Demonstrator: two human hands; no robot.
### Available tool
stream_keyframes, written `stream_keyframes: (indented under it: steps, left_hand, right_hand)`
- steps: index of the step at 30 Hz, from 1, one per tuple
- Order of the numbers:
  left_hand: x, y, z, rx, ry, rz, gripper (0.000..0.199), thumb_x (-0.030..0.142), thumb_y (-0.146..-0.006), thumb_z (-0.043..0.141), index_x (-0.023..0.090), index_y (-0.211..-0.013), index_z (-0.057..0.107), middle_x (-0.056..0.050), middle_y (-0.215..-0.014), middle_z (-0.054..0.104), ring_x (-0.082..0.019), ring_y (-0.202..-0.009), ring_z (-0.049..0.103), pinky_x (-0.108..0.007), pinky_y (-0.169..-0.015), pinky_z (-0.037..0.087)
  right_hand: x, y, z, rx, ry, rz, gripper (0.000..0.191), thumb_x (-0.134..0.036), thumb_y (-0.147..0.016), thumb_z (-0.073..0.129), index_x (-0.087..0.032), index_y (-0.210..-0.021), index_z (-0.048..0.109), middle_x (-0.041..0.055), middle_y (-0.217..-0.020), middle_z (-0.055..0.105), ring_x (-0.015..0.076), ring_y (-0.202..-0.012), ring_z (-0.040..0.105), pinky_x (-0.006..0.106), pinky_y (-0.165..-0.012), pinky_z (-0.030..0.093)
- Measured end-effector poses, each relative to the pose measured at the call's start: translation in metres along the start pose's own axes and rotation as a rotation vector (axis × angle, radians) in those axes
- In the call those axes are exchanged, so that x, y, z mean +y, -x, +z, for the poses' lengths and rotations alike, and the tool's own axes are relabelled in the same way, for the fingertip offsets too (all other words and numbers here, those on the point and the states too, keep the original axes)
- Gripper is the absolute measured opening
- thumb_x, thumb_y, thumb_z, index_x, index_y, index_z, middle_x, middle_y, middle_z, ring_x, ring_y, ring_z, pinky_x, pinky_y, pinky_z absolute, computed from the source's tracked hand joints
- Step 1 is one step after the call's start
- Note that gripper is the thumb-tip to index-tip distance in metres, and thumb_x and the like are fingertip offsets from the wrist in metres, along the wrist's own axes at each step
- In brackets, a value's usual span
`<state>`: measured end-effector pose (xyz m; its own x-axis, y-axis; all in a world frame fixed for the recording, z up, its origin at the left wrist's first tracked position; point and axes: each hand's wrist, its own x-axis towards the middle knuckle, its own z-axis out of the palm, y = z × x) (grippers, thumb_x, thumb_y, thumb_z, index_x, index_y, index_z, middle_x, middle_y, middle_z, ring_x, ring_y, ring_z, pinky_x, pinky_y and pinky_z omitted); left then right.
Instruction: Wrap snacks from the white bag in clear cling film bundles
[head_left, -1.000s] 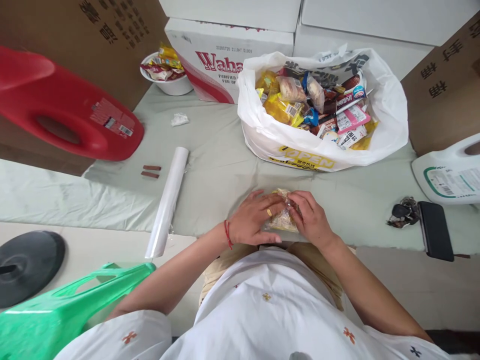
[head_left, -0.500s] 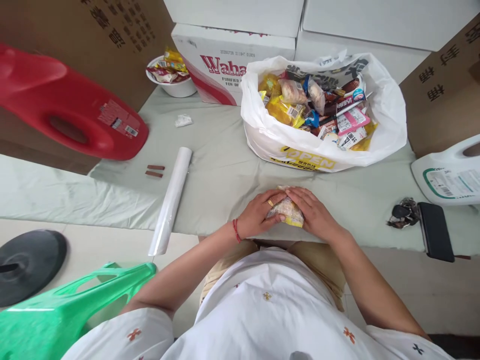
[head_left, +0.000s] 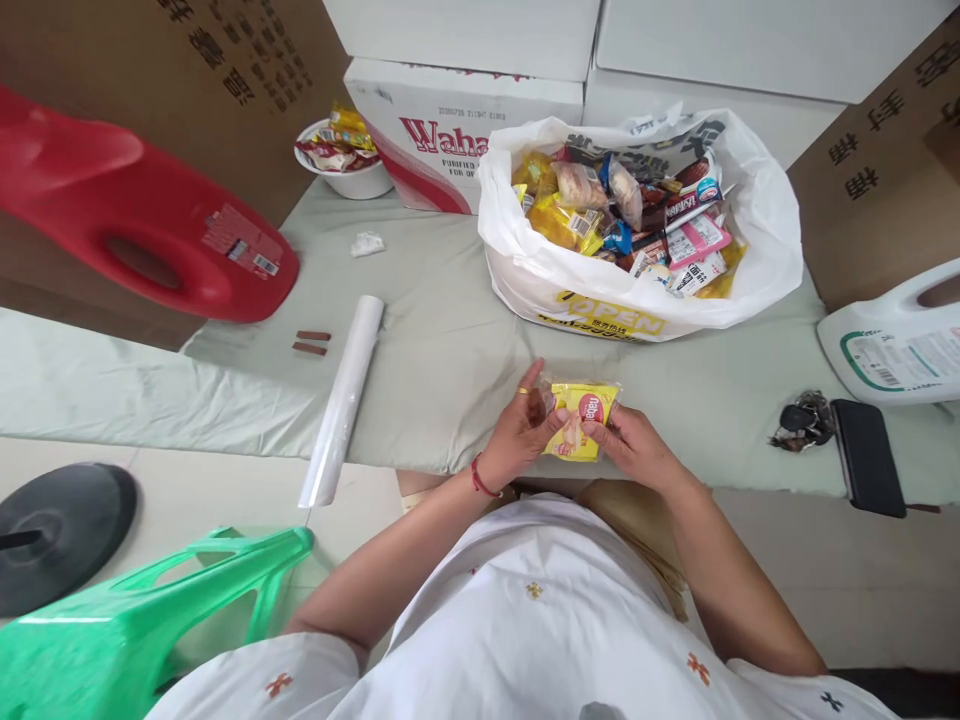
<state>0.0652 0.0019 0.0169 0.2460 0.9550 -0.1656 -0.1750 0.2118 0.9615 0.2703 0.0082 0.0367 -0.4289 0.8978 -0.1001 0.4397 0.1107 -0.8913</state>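
Between my two hands is a small yellow snack packet (head_left: 579, 440) with a red "nabati" logo, its printed face up and tilted towards me. My left hand (head_left: 519, 425) grips its left side, thumb on the front and one finger stretched out past the edge. My right hand (head_left: 634, 445) pinches the right side, thumb on the front, the other fingers behind and partly hidden. Just beyond stands a white plastic bag (head_left: 540, 290), open at the top, full of assorted wrapped snacks (head_left: 577, 185).
A clear plastic roll (head_left: 346, 395) and two brown strips (head_left: 311, 343) lie on the cloth-covered table (head_left: 435, 350). A red jug (head_left: 180, 240) stands left; a white jug (head_left: 892, 345), phone (head_left: 868, 455) and keys (head_left: 802, 420) are right. Behind are a bowl of snacks (head_left: 352, 183) and boxes (head_left: 420, 140). A green stool (head_left: 97, 640) is lower left.
The packet was mostly covered by both hands; now its yellow printed front faces up. My hands have shifted to its sides, thumbs on the front.
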Motion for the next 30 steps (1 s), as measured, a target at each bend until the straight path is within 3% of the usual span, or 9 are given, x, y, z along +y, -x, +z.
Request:
stream_keyframes:
  steps: [2,4,8,13,18,22,26,28,30]
  left_hand:
    - [-0.001,-0.002,0.005,0.031,-0.018,-0.030,0.067,0.072,-0.085,0.068,0.019,-0.125,0.056,-0.006,-0.103,0.069,-0.019,-0.091,0.066,-0.033,-0.082,0.056]
    - [-0.001,-0.006,0.009,0.106,-0.030,-0.028,0.055,0.071,-0.087,0.066,0.019,-0.105,0.058,-0.004,-0.097,0.069,-0.018,-0.085,0.064,-0.032,-0.078,0.055]
    - [-0.003,-0.009,0.020,0.246,-0.019,-0.034,0.049,0.067,-0.089,0.065,0.020,-0.102,0.057,-0.004,-0.096,0.070,-0.018,-0.084,0.065,-0.032,-0.077,0.055]
    - [-0.006,-0.005,0.029,0.250,-0.030,-0.080,0.048,0.066,-0.088,0.067,0.021,-0.100,0.056,-0.005,-0.097,0.072,-0.018,-0.083,0.066,-0.032,-0.076,0.055]
    - [-0.001,-0.004,0.029,0.164,0.115,-0.124,0.049,0.067,-0.088,0.065,0.020,-0.099,0.059,-0.006,-0.100,0.074,-0.020,-0.085,0.069,-0.033,-0.077,0.056]
    - [-0.001,-0.001,0.035,0.070,0.035,-0.129,0.055,0.072,-0.090,0.059,0.018,-0.103,0.065,-0.007,-0.100,0.075,-0.022,-0.088,0.069,-0.033,-0.078,0.055]
    - [-0.006,0.007,0.030,-0.065,-0.079,-0.144,0.057,0.071,-0.092,0.056,0.018,-0.108,0.070,-0.010,-0.112,0.074,-0.023,-0.102,0.068,-0.035,-0.085,0.056]
    - [-0.007,0.013,0.019,-0.027,-0.145,-0.133,0.051,0.067,-0.091,0.061,0.018,-0.103,0.071,-0.011,-0.118,0.072,-0.023,-0.105,0.066,-0.035,-0.085,0.056]
    - [-0.007,0.020,0.005,0.024,-0.166,-0.132,0.045,0.062,-0.091,0.063,0.018,-0.098,0.070,-0.010,-0.114,0.072,-0.022,-0.100,0.065,-0.034,-0.083,0.055]
  right_hand:
    - [0.003,0.003,0.008,0.055,-0.017,0.042,0.049,-0.061,-0.103,0.049,-0.017,-0.109,0.069,0.0063,-0.096,0.078,0.0202,-0.081,0.071,0.031,-0.072,0.059]
    - [0.005,0.007,0.017,0.136,-0.063,0.051,0.053,-0.060,-0.105,0.045,-0.017,-0.128,0.064,0.0100,-0.115,0.077,0.0230,-0.098,0.073,0.034,-0.083,0.061]
    - [0.004,0.016,0.032,0.275,-0.093,0.023,0.069,-0.055,-0.105,0.047,-0.020,-0.163,0.032,0.0161,-0.148,0.062,0.0264,-0.126,0.067,0.042,-0.101,0.058]
    - [0.000,0.021,0.038,0.334,-0.134,0.081,0.055,-0.051,-0.105,0.050,-0.022,-0.152,0.048,0.0122,-0.130,0.073,0.0243,-0.106,0.074,0.037,-0.088,0.063]
    - [-0.004,0.023,0.047,0.396,-0.260,0.098,0.063,-0.051,-0.099,0.061,-0.021,-0.153,0.047,0.0137,-0.142,0.067,0.0260,-0.122,0.070,0.042,-0.101,0.060]
    - [-0.008,0.035,0.046,0.446,-0.222,0.119,0.058,-0.049,-0.097,0.065,-0.020,-0.146,0.055,0.0124,-0.131,0.073,0.0244,-0.113,0.072,0.040,-0.098,0.061]
    - [-0.004,0.075,-0.015,0.614,-0.060,0.307,0.060,-0.055,-0.083,0.078,-0.020,-0.131,0.068,0.0083,-0.116,0.078,0.0234,-0.092,0.075,0.036,-0.078,0.062]
    - [0.004,0.098,-0.071,0.725,0.172,0.439,0.067,-0.060,-0.076,0.082,-0.020,-0.129,0.071,0.0087,-0.108,0.079,0.0238,-0.083,0.074,0.034,-0.068,0.058]
    - [0.014,0.109,-0.136,0.671,0.435,0.612,0.069,-0.063,-0.068,0.086,-0.020,-0.122,0.076,0.0090,-0.089,0.079,0.0230,-0.066,0.070,0.035,-0.059,0.050]
